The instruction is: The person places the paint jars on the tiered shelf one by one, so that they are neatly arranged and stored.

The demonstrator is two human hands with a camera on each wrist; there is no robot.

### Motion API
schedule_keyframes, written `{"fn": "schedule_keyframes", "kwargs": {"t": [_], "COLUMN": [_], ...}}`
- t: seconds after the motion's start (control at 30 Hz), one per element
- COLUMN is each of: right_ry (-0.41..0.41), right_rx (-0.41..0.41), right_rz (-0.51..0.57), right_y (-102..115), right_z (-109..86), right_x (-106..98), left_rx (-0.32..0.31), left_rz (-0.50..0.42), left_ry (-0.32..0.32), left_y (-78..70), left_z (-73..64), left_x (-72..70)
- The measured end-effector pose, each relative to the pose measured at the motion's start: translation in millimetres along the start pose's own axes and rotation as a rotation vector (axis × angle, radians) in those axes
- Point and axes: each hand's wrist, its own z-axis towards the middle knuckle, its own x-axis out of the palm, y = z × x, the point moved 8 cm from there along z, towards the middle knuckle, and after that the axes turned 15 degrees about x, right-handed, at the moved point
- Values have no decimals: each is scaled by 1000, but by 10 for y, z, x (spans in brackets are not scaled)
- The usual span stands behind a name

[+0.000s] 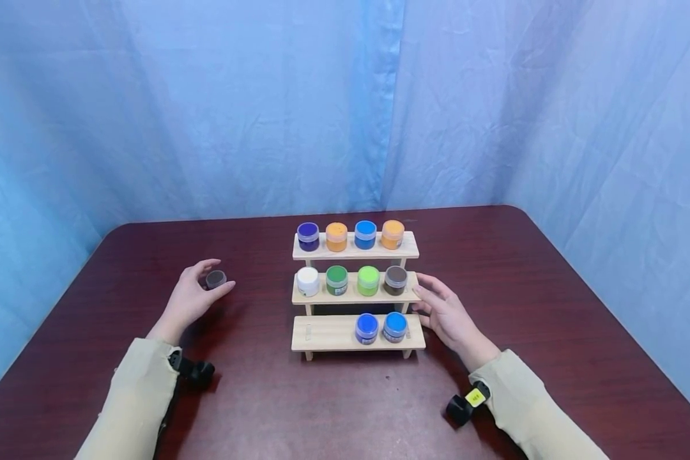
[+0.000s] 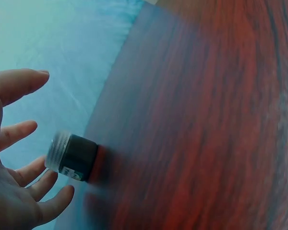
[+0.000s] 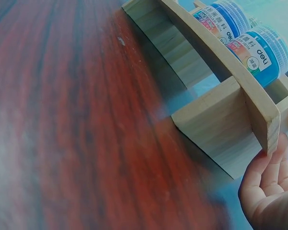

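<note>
A small dark paint jar [image 1: 216,278] with a clear lid stands on the table at the left. My left hand [image 1: 192,297] is around it, thumb and fingers spread apart; the left wrist view shows the jar [image 2: 73,155] beside the fingertips, and contact is hard to tell. A three-tier wooden rack [image 1: 329,324] stands mid-table. My right hand [image 1: 445,314] holds its right end, thumb at the middle shelf's corner. In the right wrist view, fingers [image 3: 273,175] touch the end of the lowest shelf [image 3: 259,108].
The top shelf bears purple, orange and blue jars [image 1: 365,235]. White, green, light green [image 1: 368,281] and dark brown jars line the middle shelf. Two blue jars [image 1: 367,328] stand on the right half of the lowest shelf. Light blue curtains [image 1: 253,115] hang behind the dark red table [image 1: 253,396].
</note>
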Motion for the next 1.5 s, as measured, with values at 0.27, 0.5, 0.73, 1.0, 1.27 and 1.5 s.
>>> {"fn": "schedule_keyframes", "kwargs": {"t": [0.27,0.5,0.73,1.0,1.27,1.5], "right_ry": [9,8,15,12,18,17], "right_rx": [-4,2,-4,-1,-9,-14], "right_rz": [-1,4,15,13,18,19], "right_y": [24,7,3,-5,0,2], "right_z": [-7,-10,-4,5,1,-1], "right_x": [13,17,11,7,9,9], "left_rx": [17,16,-15,-10,-13,-12], "left_rz": [-11,-6,-1,15,17,13], "left_ry": [15,1,-7,-22,-29,-49], "left_y": [68,112,160,161,166,168], "left_z": [28,34,15,16,6,-20], "left_x": [13,19,28,22,28,33]}}
